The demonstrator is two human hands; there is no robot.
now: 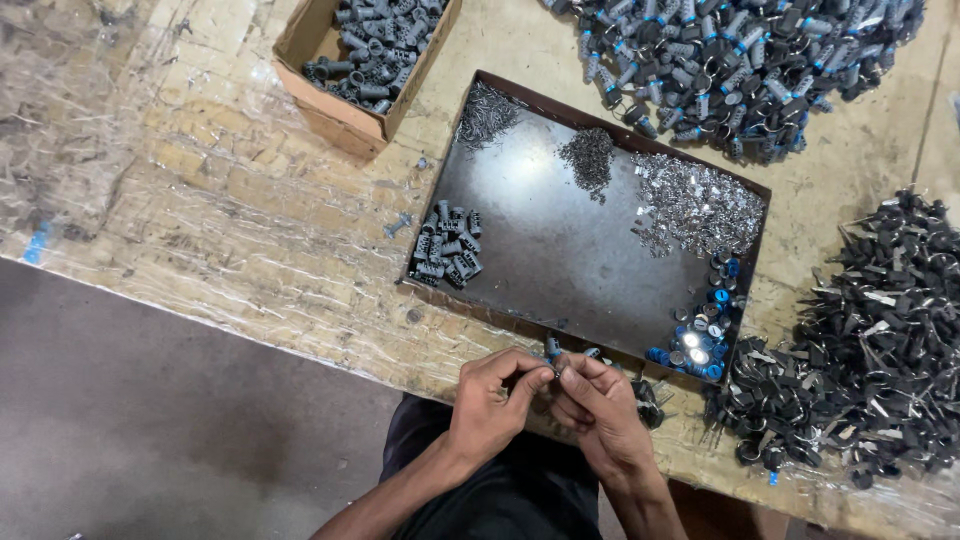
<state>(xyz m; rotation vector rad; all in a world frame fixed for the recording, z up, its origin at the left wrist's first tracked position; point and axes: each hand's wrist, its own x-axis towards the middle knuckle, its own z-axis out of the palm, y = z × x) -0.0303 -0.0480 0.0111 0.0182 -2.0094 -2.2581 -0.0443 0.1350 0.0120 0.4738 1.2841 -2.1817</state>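
Your left hand (492, 400) and right hand (600, 405) meet just below the near edge of the tray (540, 250), fingertips pressed together around a small grey part (553, 350) that sits between them. Both sets of fingers are curled in and pinched on that part, thumbs and forefingers touching it; most of it is hidden by your fingers, so its shape is hard to tell. The tray is a dark, shallow metal rectangle lying at an angle on the plastic-covered wooden table (230, 200). Inside the tray, a cluster of grey cylinders (447, 246) lies at its left edge, a bunch of thin pins (487, 112) fills its far left corner, a small heap of dark bits (589, 155) lies along its far side, and shiny metal scraps (695, 205) spread toward its far right corner. Blue caps (700, 335) gather in the tray's near right corner, close to your right hand. Beyond the tray's far left corner stands a cardboard box (325, 105) of grey cylinders. Past the tray's far side lies a grey-and-blue heap (740, 60), and to the right of the tray a big black pile (875, 340) of parts.
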